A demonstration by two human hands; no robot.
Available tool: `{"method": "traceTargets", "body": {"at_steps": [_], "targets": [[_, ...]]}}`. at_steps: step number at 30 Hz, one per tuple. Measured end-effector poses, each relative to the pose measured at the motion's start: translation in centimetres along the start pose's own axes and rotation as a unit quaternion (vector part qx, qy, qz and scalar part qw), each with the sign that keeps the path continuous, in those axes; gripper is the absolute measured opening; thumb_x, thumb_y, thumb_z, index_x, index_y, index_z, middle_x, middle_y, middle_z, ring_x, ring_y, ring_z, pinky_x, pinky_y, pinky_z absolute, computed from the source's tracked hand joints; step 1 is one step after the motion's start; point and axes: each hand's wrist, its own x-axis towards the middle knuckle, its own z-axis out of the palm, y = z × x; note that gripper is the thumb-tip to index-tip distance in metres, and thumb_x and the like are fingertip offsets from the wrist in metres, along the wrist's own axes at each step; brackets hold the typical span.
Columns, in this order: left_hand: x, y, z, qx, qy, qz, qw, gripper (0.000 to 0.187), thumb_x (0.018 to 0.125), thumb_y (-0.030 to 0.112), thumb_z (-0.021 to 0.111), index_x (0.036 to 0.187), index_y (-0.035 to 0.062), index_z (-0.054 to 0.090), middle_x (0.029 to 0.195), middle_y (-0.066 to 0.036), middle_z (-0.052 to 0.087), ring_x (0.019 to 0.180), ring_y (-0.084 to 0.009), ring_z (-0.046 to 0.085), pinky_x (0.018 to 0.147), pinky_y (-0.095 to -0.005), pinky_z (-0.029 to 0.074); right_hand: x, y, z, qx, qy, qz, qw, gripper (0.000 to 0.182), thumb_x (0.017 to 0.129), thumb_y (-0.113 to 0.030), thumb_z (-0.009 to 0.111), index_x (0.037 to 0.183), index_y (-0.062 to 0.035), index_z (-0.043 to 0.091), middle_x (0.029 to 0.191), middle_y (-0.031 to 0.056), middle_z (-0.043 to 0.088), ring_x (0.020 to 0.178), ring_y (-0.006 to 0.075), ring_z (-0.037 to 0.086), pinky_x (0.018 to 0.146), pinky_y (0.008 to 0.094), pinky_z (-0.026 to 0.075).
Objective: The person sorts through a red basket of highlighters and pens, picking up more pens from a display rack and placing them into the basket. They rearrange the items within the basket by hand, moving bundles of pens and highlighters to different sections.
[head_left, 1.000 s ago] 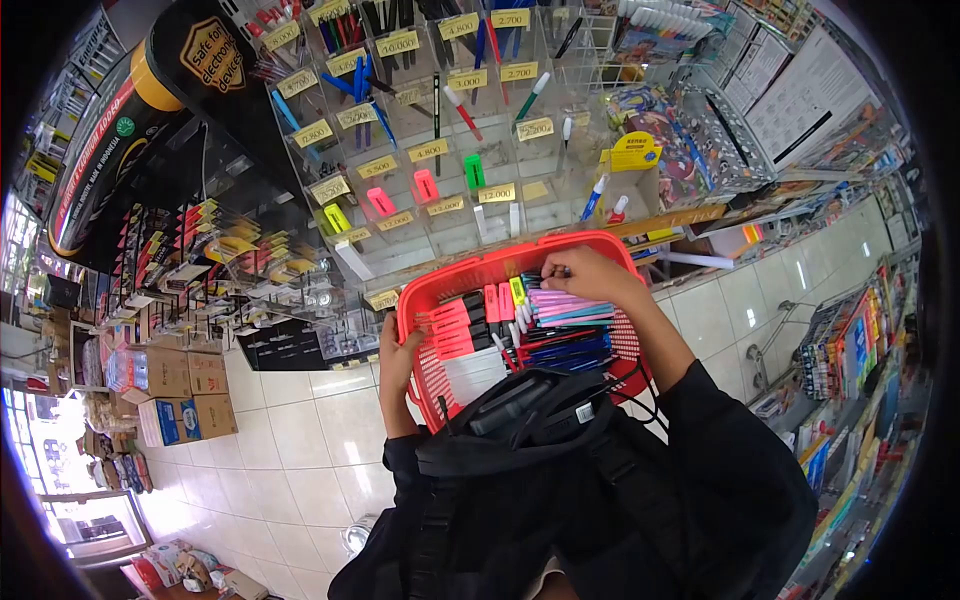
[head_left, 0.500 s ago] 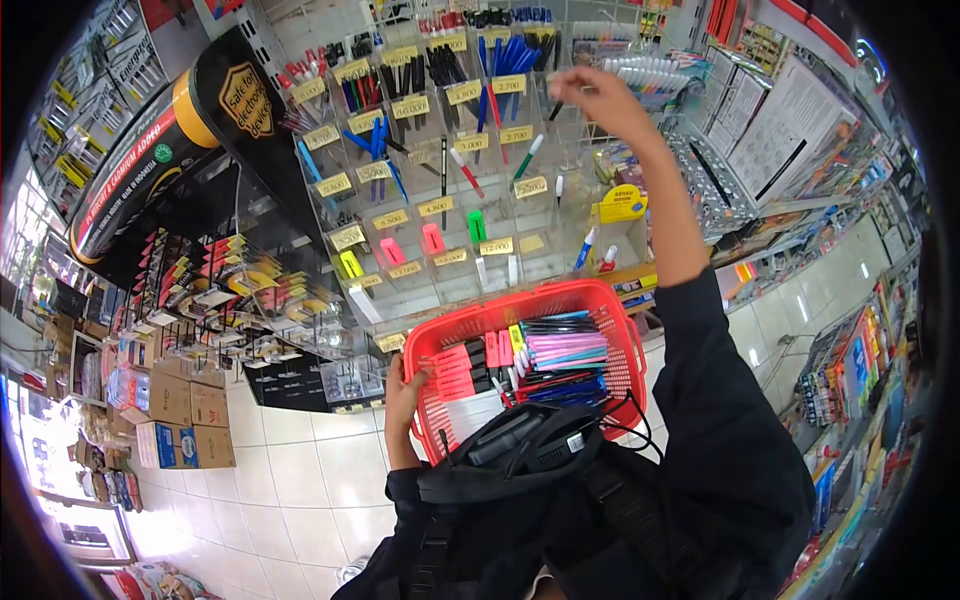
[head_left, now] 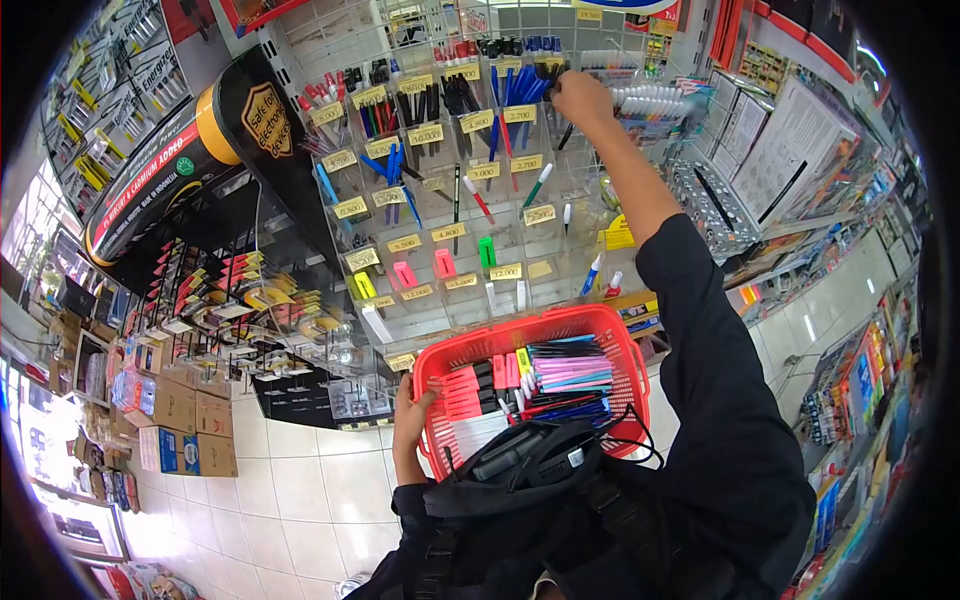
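My left hand (head_left: 410, 424) grips the left rim of a red plastic basket (head_left: 432, 352), thumb over the edge. In the basket lie pink highlighters (head_left: 461, 393), pink, purple and blue pens (head_left: 573, 374), dark pens and white items. My right hand (head_left: 582, 98) is up at the top right compartments of a clear pen rack (head_left: 440, 318), its fingers bent in beside black-capped pens (head_left: 549, 70). What those fingertips hold, if anything, is hidden. Below that hand a dark pen (head_left: 566, 136) stands in its compartment. To its left are blue pens (head_left: 524, 86).
Rack compartments carry yellow price tags (head_left: 507, 272) and hold markers and highlighters. A battery-shaped display (head_left: 165, 150) stands left. Cardboard boxes (head_left: 213, 420) sit on the tiled floor (head_left: 300, 490). A dotted metal shelf (head_left: 705, 205) with notebooks is at right.
My right hand has moved in to the black-capped pens, its fingers now closer together. The view has shifted slightly, so the rack appears lower. My left hand stays on the basket rim.
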Motion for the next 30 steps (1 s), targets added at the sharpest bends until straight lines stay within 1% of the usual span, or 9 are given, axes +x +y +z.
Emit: {"method": "traceTargets", "body": {"at_steps": [3, 6, 9, 13, 17, 19, 22, 25, 30], "targets": [[-0.2, 0.5, 0.1, -0.009, -0.002, -0.007, 1.0, 0.026, 0.086, 0.001, 0.063, 0.11, 0.0003, 0.056, 0.099, -0.009, 0.067, 0.09, -0.0169, 0.064, 0.084, -0.0304, 0.051, 0.0, 0.2, 0.4, -0.002, 0.02, -0.011, 1.0, 0.027, 0.085, -0.028, 0.068, 0.095, -0.0042, 0.074, 0.095, 0.0184, 0.074, 0.089, 0.039, 0.071, 0.081, 0.0498, 0.056], [-0.1, 0.2, 0.2, -0.027, 0.0, -0.003, 1.0, 0.026, 0.086, 0.001, 0.064, 0.111, 0.0004, 0.056, 0.1, -0.009, 0.067, 0.09, -0.0163, 0.064, 0.085, -0.0302, 0.05, -0.1, 0.4, -0.4, 0.102, 0.06, 0.0, 0.993, 0.027, 0.088, -0.03, 0.067, 0.094, -0.0049, 0.074, 0.092, 0.0179, 0.074, 0.089, 0.0389, 0.071, 0.079, 0.0501, 0.055], [0.3, -1.3, -0.4, -0.003, 0.002, 0.017, 1.0, 0.026, 0.087, 0.001, 0.064, 0.112, 0.0005, 0.056, 0.1, -0.009, 0.067, 0.091, -0.016, 0.063, 0.085, -0.03, 0.05, -1.2, 0.1, -2.7, 0.176, 0.29, -0.066, 0.938, 0.027, 0.09, -0.031, 0.068, 0.092, -0.0053, 0.073, 0.086, 0.0161, 0.073, 0.079, 0.0322, 0.072, 0.072, 0.0452, 0.055], [0.0, 0.0, 0.1, -0.017, 0.003, 0.008, 1.0, 0.026, 0.086, 0.001, 0.063, 0.112, 0.0004, 0.057, 0.1, -0.009, 0.067, 0.091, -0.0159, 0.063, 0.085, -0.0299, 0.05, -6.2, -2.0, -8.4, 0.353, 0.289, -0.045, 0.889, 0.028, 0.093, -0.029, 0.068, 0.095, -0.0009, 0.069, 0.087, 0.0128, 0.074, 0.065, 0.0177, 0.067, 0.058, 0.0314, 0.051], [-0.1, 0.4, 0.1, -0.02, -0.002, 0.003, 1.0, 0.024, 0.086, 0.002, 0.064, 0.11, 0.0, 0.056, 0.1, -0.009, 0.067, 0.091, -0.0157, 0.063, 0.085, -0.0294, 0.05, -13.5, -2.7, -10.3, 0.623, 0.194, -0.005, 0.758, 0.022, 0.096, -0.02, 0.066, 0.098, 0.0003, 0.059, 0.099, 0.0113, 0.073, 0.064, 0.0117, 0.063, 0.051, 0.0208, 0.044], [-0.1, 0.0, 0.0, -0.015, -0.002, 0.005, 1.0, 0.024, 0.086, 0.002, 0.064, 0.108, 0.0007, 0.056, 0.099, -0.009, 0.067, 0.09, -0.0159, 0.063, 0.085, -0.0297, 0.05, -17.7, -2.4, -10.1, 0.733, 0.072, 0.06, 0.673, 0.015, 0.094, -0.014, 0.066, 0.096, -0.0036, 0.055, 0.103, 0.0113, 0.073, 0.07, 0.0115, 0.064, 0.055, 0.0221, 0.046], [-0.1, 0.4, 0.1, -0.011, -0.007, -0.007, 1.0, 0.025, 0.087, 0.002, 0.064, 0.11, 0.001, 0.055, 0.101, -0.009, 0.066, 0.092, -0.0156, 0.063, 0.086, -0.0298, 0.05, -23.5, -2.2, -8.7, 0.778, -0.092, 0.126, 0.609, 0.016, 0.093, -0.011, 0.068, 0.105, -0.0033, 0.06, 0.106, 0.0109, 0.072, 0.079, 0.0109, 0.065, 0.063, 0.0231, 0.048], [-0.2, 0.9, 0.3, -0.008, -0.012, -0.005, 1.0, 0.026, 0.087, 0.002, 0.063, 0.111, 0.0009, 0.055, 0.104, -0.009, 0.065, 0.094, -0.0152, 0.062, 0.087, -0.0298, 0.05, -27.4, -2.0, -7.5, 0.753, -0.182, 0.155, 0.614, 0.03, 0.092, -0.008, 0.068, 0.119, -0.002, 0.059, 0.106, 0.0111, 0.072, 0.084, 0.0112, 0.067, 0.073, 0.0242, 0.052], [-0.2, 0.6, 0.4, -0.022, 0.001, -0.01, 1.0, 0.034, 0.088, 0.001, 0.062, 0.121, 0.0001, 0.055, 0.112, -0.01, 0.066, 0.102, -0.0176, 0.063, 0.092, -0.0301, 0.049, -30.3, -1.8, -6.5, 0.737, -0.196, 0.193, 0.617, 0.033, 0.091, -0.005, 0.07, 0.123, 0.0002, 0.06, 0.106, 0.0108, 0.072, 0.092, 0.0135, 0.068, 0.078, 0.0247, 0.052]]}}
